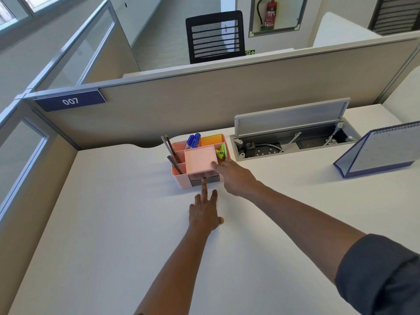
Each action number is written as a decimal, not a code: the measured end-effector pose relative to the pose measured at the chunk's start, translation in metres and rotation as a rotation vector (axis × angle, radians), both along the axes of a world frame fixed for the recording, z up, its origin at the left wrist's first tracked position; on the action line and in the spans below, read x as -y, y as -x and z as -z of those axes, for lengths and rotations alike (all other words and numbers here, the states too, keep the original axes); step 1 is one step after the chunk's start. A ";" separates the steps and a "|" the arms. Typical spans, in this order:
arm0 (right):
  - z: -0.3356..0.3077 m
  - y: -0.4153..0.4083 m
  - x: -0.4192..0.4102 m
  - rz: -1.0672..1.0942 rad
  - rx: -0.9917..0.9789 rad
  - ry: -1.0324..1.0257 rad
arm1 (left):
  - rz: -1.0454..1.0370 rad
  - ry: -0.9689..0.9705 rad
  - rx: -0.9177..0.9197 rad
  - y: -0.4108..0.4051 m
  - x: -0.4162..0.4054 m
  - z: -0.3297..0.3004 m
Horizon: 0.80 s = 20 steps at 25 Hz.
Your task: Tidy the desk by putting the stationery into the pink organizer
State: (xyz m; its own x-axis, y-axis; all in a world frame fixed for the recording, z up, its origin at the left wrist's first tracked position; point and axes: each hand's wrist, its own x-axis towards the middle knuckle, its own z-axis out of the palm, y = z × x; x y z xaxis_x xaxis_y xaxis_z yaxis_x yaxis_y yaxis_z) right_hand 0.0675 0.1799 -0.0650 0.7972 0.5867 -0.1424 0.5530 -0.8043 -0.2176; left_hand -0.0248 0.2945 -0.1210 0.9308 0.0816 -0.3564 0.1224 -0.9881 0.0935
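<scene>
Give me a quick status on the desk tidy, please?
Left hand fingertip on drawer; right hand steadying pink organizer. Pens already inside. Nothing obstructing.

free: bare white desk left of and in front of pink organizer | blocked behind: partition wall | blocked right: open cable tray, desk calendar further right

Pink organizer, blue pens, white desk.

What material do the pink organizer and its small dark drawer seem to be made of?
Pink organizer: probably moulded plastic, matt; its thin dividing walls share one even colour. Dark drawer: likely smoky, glossier plastic; whether it is see-through cannot be told.
</scene>
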 end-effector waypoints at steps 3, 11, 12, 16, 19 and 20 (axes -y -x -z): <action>0.001 0.000 0.000 0.007 -0.001 -0.021 | -0.005 0.000 -0.003 0.000 0.000 0.000; 0.004 -0.001 -0.004 0.030 -0.015 -0.008 | -0.004 -0.002 0.007 -0.002 -0.001 -0.001; 0.004 -0.001 -0.005 0.032 -0.015 0.000 | -0.006 -0.001 0.007 -0.002 -0.001 -0.001; 0.002 0.003 -0.003 -0.014 0.058 0.037 | -0.022 0.042 0.034 0.002 0.002 -0.003; 0.001 0.014 0.008 0.003 0.116 -0.060 | -0.011 0.104 0.101 0.008 0.018 -0.001; 0.002 0.019 0.016 0.023 0.130 -0.102 | -0.011 0.132 0.127 0.009 0.028 0.000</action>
